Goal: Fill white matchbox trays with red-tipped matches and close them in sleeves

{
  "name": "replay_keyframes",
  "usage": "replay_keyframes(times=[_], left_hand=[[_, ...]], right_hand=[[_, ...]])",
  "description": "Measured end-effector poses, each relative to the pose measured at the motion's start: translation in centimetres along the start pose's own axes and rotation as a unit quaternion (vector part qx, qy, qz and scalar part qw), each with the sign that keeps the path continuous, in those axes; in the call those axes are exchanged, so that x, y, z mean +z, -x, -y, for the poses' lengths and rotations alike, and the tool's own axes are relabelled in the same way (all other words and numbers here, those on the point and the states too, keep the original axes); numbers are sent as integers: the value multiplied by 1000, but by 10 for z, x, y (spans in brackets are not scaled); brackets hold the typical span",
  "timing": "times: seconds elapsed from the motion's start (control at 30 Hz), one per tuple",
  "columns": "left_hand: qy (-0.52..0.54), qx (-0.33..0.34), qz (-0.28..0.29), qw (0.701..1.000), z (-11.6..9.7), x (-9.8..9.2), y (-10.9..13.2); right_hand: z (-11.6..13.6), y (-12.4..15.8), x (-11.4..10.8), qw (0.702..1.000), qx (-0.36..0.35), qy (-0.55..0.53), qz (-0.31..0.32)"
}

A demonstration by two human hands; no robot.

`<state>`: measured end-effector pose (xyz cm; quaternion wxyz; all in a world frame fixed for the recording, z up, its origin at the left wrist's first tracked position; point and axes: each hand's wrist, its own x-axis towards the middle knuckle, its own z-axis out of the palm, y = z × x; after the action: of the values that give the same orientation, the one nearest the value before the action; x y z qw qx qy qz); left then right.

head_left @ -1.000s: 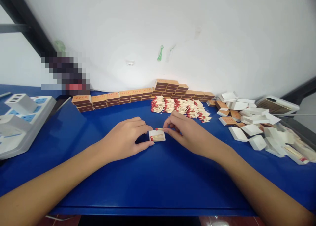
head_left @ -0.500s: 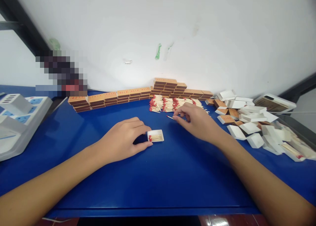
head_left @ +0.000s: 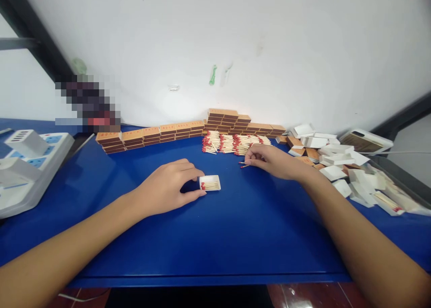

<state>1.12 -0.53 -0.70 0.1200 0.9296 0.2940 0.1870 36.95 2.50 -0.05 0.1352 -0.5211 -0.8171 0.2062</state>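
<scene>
My left hand (head_left: pixel 170 186) grips a small white matchbox tray (head_left: pixel 214 179) at its left end, thumb at the near corner and fingers at the far one. Several red-tipped matches (head_left: pixel 209 186) lie in the tray, heads to the left. To the right, my right hand (head_left: pixel 271 160) pinches what look like two matches (head_left: pixel 244 166), their red heads sticking out leftward above the blue table. Just behind that hand is a wide pile of loose matches (head_left: pixel 227 143), partly covered by the fingers.
Stacked orange-brown matchboxes (head_left: pixel 161 130) line the wall. On the right lies a heap of white trays and box sleeves (head_left: pixel 333 157), with a white device (head_left: pixel 365 139) behind. A power strip (head_left: pixel 50 160) with plugs stands at the left on the blue table (head_left: pixel 188 245).
My right hand has shifted slightly right and nearer the table; two matches now show in its pinch where one showed before. My left hand keeps its grip on the tray.
</scene>
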Motion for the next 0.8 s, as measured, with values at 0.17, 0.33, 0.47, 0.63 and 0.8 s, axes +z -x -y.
replay_keyframes(times=[0.17,0.33,0.47,0.63,0.8], left_hand=[[1,2,-5,1000,1,0,0],[-2,8,-4,1000,1,0,1],[-3,8,-5,1000,0,-1,0],[-8,11,-9,1000,-2,1,-1],[-9,31,-24,999,-4,5,0]], right_hand=[[4,4,-3,1000,1,-16,7],[5,6,-3,1000,2,-17,24],[10,5,2,1000,0,8,11],[51,8,19,999,-27,-24,-25],[98,9,46,995,-79,-27,-50]])
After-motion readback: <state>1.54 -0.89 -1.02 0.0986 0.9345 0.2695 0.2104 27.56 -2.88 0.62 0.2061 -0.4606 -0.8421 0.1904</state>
